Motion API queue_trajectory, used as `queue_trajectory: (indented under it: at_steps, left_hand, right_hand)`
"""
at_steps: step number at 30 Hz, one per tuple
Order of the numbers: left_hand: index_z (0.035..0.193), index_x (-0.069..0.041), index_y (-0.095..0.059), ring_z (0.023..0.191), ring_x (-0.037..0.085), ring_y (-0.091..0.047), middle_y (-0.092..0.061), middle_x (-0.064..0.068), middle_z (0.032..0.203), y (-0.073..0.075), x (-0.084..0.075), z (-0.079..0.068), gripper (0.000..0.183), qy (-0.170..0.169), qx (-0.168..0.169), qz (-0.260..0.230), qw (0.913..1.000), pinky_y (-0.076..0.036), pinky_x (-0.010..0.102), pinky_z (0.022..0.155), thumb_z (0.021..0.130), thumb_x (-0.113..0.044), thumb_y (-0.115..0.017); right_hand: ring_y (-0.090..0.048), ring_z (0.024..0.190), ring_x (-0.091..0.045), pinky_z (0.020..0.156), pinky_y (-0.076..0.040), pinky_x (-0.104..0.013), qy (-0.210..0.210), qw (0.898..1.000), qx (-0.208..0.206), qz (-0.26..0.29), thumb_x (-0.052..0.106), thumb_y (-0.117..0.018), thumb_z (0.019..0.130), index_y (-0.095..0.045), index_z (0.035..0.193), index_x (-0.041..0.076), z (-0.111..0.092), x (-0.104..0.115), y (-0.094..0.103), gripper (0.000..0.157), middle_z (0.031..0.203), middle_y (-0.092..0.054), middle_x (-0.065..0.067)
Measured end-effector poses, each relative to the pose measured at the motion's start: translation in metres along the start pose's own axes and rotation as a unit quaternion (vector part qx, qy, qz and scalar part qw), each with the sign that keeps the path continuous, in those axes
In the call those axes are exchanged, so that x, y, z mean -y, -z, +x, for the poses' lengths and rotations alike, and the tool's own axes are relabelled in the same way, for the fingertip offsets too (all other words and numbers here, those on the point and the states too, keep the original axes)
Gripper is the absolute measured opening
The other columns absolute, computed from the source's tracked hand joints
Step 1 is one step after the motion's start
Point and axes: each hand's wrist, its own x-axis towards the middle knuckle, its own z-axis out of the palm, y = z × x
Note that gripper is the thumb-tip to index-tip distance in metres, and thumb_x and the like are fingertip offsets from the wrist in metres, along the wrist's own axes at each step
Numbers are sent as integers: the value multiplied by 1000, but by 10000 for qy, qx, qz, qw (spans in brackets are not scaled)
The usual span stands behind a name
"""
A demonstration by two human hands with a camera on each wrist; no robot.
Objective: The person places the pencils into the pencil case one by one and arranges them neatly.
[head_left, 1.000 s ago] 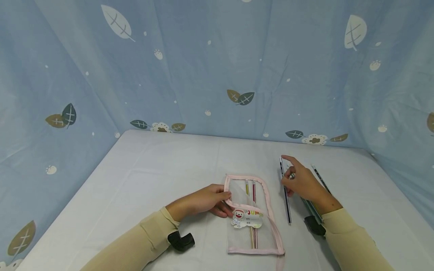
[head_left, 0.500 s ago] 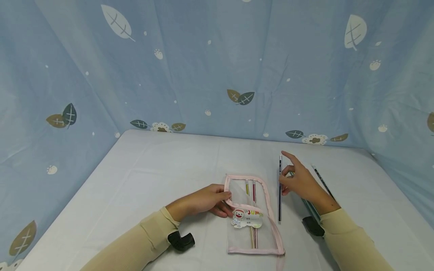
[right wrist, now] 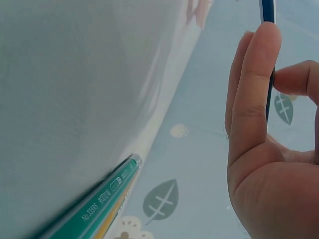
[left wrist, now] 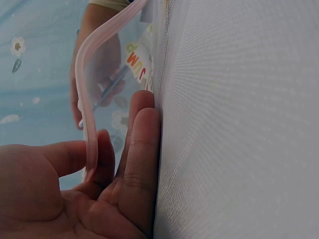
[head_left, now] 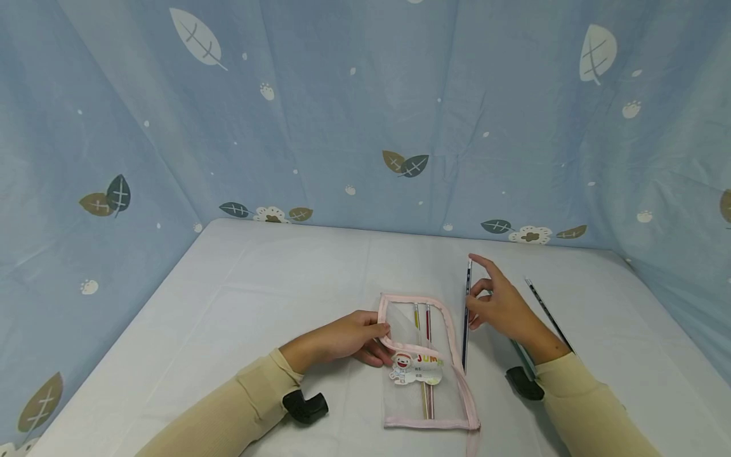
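A see-through mesh pencil pouch [head_left: 394, 406] with pink trim and a "JUMP" label lies on the table, its flap lifted at the left edge. My left hand [head_left: 362, 336] pinches that pink-trimmed edge between thumb and index finger; in the left wrist view the other fingers lie along the mesh. Inside the pouch are a yellow pencil [head_left: 417, 317] and a red pencil [head_left: 428, 324]. Just right of the pouch, my right hand [head_left: 497, 301] pinches a dark blue pencil [head_left: 465, 343], its index finger stretched to the pencil's far end.
A dark pencil [head_left: 548, 311] lies on the white table [head_left: 285, 273] at the right, partly behind the right wrist. Green pencils [right wrist: 107, 199] and a yellow one [right wrist: 112, 214] lie under the right forearm. A patterned blue curtain [head_left: 342, 114] borders the table's back.
My right hand has moved slightly left with the dark blue pencil, bringing it close to the pouch's right edge. The left hand and pouch have stayed put.
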Motion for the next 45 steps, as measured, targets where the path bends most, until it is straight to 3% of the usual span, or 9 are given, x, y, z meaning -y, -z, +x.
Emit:
queue_trajectory:
  at_steps: [6, 14, 24, 33, 45]
  left_hand:
    - [119, 2, -57, 89, 18, -73, -74, 13, 103, -1, 0, -1, 30, 10, -21, -17, 10000, -63, 27, 76, 108, -22, -44]
    - [120, 3, -56, 89, 18, -73, -73, 13, 103, -1, 0, -1, 30, 19, -44, -28, 10000, -63, 27, 76, 108, -22, -45]
    - [118, 3, -57, 89, 18, -73, -73, 13, 103, -1, -1, -2, 30, 29, -53, -19, 10000, -63, 27, 76, 108, -22, -45]
    - [119, 3, -57, 90, 19, -73, -73, 13, 104, -1, -1, -1, 30, 14, -47, -14, 10000, -63, 27, 76, 108, -22, -44]
    - [120, 2, -57, 90, 18, -73, -73, 12, 104, -1, -1, -2, 30, -11, 9, -19, 10000, -63, 27, 77, 108, -22, -44]
  right_hand:
    - [-68, 60, -26, 58, -62, -40, 76, 9992, -363, -116, 0, -56, 92, -9, 161, 27, 0, -1, 1, 88, 101, -57, -26]
    - [-71, 64, -22, 58, -63, -37, 225, 9949, -987, 26, 1, -54, 94, -6, 161, 25, 0, 3, 5, 86, 99, -57, -25]
    - [-71, 59, -22, 62, -63, -32, 293, 9891, -1441, 70, 3, -55, 95, -5, 161, 26, -2, 9, 8, 85, 96, -57, -19]
    - [-71, 63, -24, 60, -64, -36, 234, 9947, -951, 305, 0, -55, 95, -5, 161, 24, -1, 9, 2, 86, 100, -56, -24]
    - [-71, 67, -22, 59, -63, -38, 65, 9967, -642, 492, -3, -57, 94, -4, 161, 23, -1, 12, -9, 89, 101, -55, -24]
